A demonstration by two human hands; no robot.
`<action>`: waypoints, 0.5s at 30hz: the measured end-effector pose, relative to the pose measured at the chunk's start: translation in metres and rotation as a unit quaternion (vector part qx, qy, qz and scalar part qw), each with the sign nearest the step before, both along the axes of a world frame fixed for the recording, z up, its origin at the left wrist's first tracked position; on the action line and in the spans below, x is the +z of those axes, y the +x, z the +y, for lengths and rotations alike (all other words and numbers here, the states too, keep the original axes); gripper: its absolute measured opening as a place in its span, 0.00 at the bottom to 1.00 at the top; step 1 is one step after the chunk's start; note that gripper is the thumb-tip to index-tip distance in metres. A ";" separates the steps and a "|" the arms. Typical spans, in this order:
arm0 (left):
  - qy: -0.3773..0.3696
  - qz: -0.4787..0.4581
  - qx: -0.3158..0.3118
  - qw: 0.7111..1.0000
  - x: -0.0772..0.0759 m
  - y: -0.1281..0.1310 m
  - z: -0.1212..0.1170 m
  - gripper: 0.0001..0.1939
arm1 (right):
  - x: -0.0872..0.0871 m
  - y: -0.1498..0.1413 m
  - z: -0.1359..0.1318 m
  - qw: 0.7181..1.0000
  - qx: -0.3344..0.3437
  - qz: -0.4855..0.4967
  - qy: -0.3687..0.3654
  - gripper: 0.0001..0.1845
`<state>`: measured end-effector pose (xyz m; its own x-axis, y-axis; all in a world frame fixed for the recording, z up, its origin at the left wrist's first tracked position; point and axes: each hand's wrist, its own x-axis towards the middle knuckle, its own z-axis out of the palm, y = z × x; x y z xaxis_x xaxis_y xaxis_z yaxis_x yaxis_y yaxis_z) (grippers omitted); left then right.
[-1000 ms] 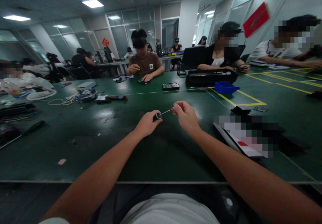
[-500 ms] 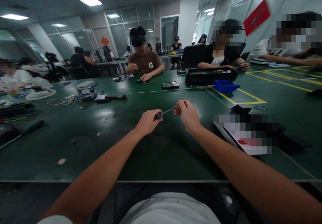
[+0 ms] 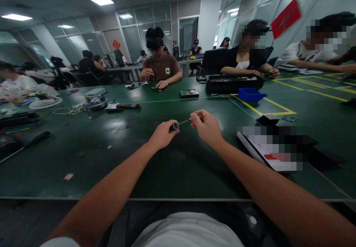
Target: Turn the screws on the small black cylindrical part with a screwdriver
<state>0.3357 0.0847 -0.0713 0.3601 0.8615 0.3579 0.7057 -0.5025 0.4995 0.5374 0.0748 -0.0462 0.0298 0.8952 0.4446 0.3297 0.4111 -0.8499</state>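
Above the green table (image 3: 172,173), my left hand (image 3: 162,135) is closed round a small black cylindrical part (image 3: 174,127) with a pale ring at its end. The ringed end faces right, towards my other hand. My right hand (image 3: 205,126) pinches a thin screwdriver (image 3: 189,120) by its red handle, most of which the fingers cover. Its slim metal shaft runs left to the ringed end of the part. Whether the tip touches inside the part is too small to tell.
Right of my arm lies a white booklet (image 3: 261,152) beside black pieces. Further back are a blue tray (image 3: 251,94), a long black housing (image 3: 235,83) and a circuit-board unit (image 3: 189,93). A long screwdriver (image 3: 36,140) lies left. Co-workers sit across the table.
The fingers of my right hand have shifted on the screwdriver, and its red handle now shows. The black part in my left hand has turned slightly, with its ringed end more visible.
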 end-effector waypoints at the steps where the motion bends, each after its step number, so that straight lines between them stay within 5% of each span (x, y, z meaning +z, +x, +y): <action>1: 0.003 -0.001 0.001 1.000 -0.001 0.000 0.000 0.13 | -0.001 0.000 0.000 1.000 0.006 -0.004 0.008 0.11; 8: 0.009 0.006 -0.009 1.000 -0.002 0.000 0.000 0.13 | -0.003 -0.001 0.001 0.996 -0.025 -0.080 0.024 0.19; 15: -0.006 0.007 -0.002 1.000 0.000 0.001 -0.002 0.14 | -0.005 0.000 0.000 0.999 0.011 -0.049 0.016 0.14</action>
<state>0.3364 0.0827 -0.0715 0.3683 0.8647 0.3417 0.7111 -0.4987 0.4956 0.5377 0.0750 -0.0511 -0.0351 0.8804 0.4729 0.4019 0.4457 -0.7999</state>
